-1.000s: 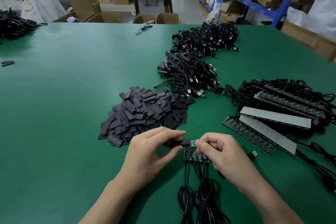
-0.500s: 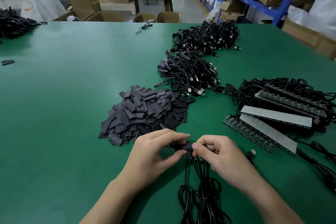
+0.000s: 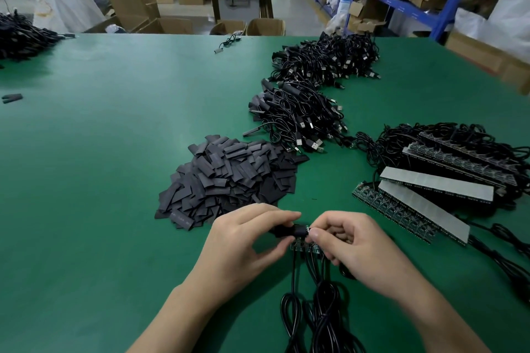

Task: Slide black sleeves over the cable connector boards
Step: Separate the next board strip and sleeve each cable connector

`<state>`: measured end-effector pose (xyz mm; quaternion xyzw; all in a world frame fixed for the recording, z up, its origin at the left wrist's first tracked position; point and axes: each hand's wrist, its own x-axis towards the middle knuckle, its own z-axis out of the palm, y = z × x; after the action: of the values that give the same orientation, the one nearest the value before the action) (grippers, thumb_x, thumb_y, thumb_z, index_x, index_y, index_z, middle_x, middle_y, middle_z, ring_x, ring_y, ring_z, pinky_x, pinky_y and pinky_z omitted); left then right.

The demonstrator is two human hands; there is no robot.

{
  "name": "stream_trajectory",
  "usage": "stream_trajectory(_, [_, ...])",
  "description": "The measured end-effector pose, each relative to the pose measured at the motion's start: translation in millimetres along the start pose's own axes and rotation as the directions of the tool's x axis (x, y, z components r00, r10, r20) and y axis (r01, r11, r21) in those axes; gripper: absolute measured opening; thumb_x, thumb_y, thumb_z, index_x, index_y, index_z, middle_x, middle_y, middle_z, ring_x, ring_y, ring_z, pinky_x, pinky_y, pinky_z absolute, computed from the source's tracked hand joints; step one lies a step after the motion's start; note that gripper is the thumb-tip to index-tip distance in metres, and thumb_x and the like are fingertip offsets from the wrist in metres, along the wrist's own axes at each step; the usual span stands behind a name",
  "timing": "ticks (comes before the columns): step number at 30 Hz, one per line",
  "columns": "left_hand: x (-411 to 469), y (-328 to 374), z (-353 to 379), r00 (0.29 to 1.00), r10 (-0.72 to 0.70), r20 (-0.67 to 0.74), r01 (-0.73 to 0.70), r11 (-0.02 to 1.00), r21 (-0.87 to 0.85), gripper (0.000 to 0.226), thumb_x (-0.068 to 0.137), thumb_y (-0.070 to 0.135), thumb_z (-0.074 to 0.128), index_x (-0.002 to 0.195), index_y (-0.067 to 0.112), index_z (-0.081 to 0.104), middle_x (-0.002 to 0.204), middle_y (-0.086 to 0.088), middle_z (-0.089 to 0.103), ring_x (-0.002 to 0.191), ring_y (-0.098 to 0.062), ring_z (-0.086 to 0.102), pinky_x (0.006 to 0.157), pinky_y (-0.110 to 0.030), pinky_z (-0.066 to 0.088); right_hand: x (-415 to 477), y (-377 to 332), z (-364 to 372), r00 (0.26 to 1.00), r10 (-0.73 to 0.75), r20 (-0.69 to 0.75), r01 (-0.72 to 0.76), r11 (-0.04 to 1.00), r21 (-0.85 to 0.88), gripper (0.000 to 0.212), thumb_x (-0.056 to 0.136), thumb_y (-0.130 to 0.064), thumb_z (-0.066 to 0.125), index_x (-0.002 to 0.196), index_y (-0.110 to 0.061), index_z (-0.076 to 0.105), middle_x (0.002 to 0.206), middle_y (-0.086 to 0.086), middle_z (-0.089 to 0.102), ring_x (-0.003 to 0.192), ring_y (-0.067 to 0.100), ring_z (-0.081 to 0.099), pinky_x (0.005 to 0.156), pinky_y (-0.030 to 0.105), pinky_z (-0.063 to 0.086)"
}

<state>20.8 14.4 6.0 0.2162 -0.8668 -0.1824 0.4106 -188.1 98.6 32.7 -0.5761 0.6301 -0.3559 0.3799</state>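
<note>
"Hands: what were they doing?"

"Low in the centre of the frame, the left hand (image 3: 243,243) pinched a black sleeve (image 3: 288,231) between thumb and fingers. The right hand (image 3: 352,241), fingers curled, gripped the connector boards (image 3: 301,248) at the sleeve's right end. Sleeve and boards touched; how far one covered the other, I could not tell."

"And around them?"

"Black cables (image 3: 318,318) ran from the boards toward the bottom edge, across the green worktop (image 3: 114,152). A pile of loose sleeves (image 3: 235,180) lay just above the hands."
</note>
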Motion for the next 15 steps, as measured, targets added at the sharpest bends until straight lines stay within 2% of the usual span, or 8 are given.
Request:
stream_trajectory(3, [0.5, 0.1, 0.1, 0.999, 0.043, -0.017, -0.043, 0.999, 0.030, 0.026, 0.091, 0.018, 0.080, 0.116, 0.015, 0.075, 0.105, 0.007, 0.072, 0.096, -0.005, 0.068, 0.083, -0.026, 0.057, 0.7, 0.7, -1.9, 0.999, 0.030, 0.024, -0.031, 0.997, 0.069, 0.021, 0.101, -0.024, 0.065, 0.084, -0.030, 0.076, 0.063, -0.005, 0.062, 0.060, 0.009, 0.057, 0.060, 0.028, 0.049])
stream_trajectory(7, [2.4, 0.9, 2.9, 0.994, 0.111, -0.012, -0.110, 0.992, 0.057, 0.024, 0.091, 0.015, 0.079, 0.115, 0.013, 0.075, 0.106, 0.006, 0.071, 0.096, -0.008, 0.068, 0.081, -0.026, 0.057, 0.7, 1.4, -3.9, 0.997, 0.067, 0.038, -0.071, 0.989, 0.130, 0.022, 0.102, -0.022, 0.064, 0.085, -0.025, 0.076, 0.062, -0.003, 0.060, 0.057, 0.011, 0.054, 0.059, 0.027, 0.044])
stream_trajectory(9, [2.6, 0.1, 2.3, 0.993, 0.121, -0.010, -0.120, 0.991, 0.059, 0.023, 0.092, 0.014, 0.078, 0.115, 0.012, 0.075, 0.107, 0.005, 0.071, 0.096, -0.009, 0.068, 0.081, -0.027, 0.057, 0.7, 1.6, -3.1, 0.998, 0.052, 0.018, -0.053, 0.996, 0.074, 0.020, 0.101, -0.024, 0.064, 0.085, -0.027, 0.076, 0.062, -0.007, 0.061, 0.058, 0.006, 0.054, 0.060, 0.023, 0.043])
stream_trajectory(12, [1.6, -0.9, -0.1, 0.994, 0.112, -0.013, -0.111, 0.993, 0.047, 0.024, 0.092, 0.013, 0.078, 0.115, 0.011, 0.075, 0.106, 0.004, 0.071, 0.095, -0.010, 0.068, 0.082, -0.028, 0.057, -0.5, -1.4, 0.4, 1.000, -0.015, -0.011, 0.015, 0.999, -0.040, 0.022, 0.100, -0.023, 0.066, 0.081, -0.029, 0.075, 0.061, -0.019, 0.063, 0.058, -0.004, 0.057, 0.059, 0.010, 0.041])
stream_trajectory(15, [1.3, 0.8, -0.3, 0.993, 0.117, 0.018, -0.117, 0.993, 0.032, 0.023, 0.093, 0.016, 0.077, 0.115, 0.011, 0.075, 0.106, 0.004, 0.072, 0.095, -0.010, 0.068, 0.081, -0.027, 0.057, -1.3, -2.9, 0.3, 1.000, 0.001, 0.024, 0.000, 0.999, -0.035, 0.024, 0.100, -0.022, 0.066, 0.079, -0.027, 0.075, 0.059, -0.021, 0.063, 0.056, -0.005, 0.057, 0.057, 0.008, 0.040])
